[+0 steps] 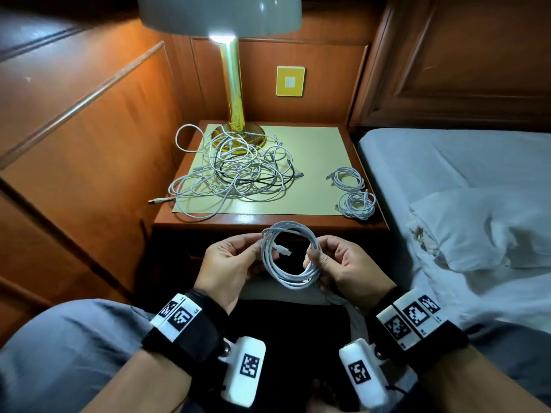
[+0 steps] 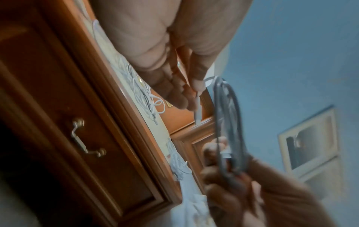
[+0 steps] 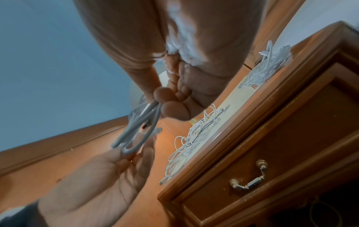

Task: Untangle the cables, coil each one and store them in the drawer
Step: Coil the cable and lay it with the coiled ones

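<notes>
Head view: a person sits facing a bedside table [image 1: 301, 219], a coiled white cable between both hands.

Beside it on the right lies a bed [image 1: 447, 162]; a lamp [image 1: 231, 84] stands at the table's back. A tangled heap of cables [image 1: 235, 171] spreads before the lamp's base, and two small coiled cables [image 1: 353, 192] lie near the table's right edge. The drawer [image 3: 276, 156] below is closed. The left hand [image 1: 229, 263] pinches the held coil [image 1: 290, 254] at its left side, while the right hand [image 1: 343, 263] curls its fingers around the right side; a plug end [image 1: 283, 251] crosses the loop's middle.
</notes>
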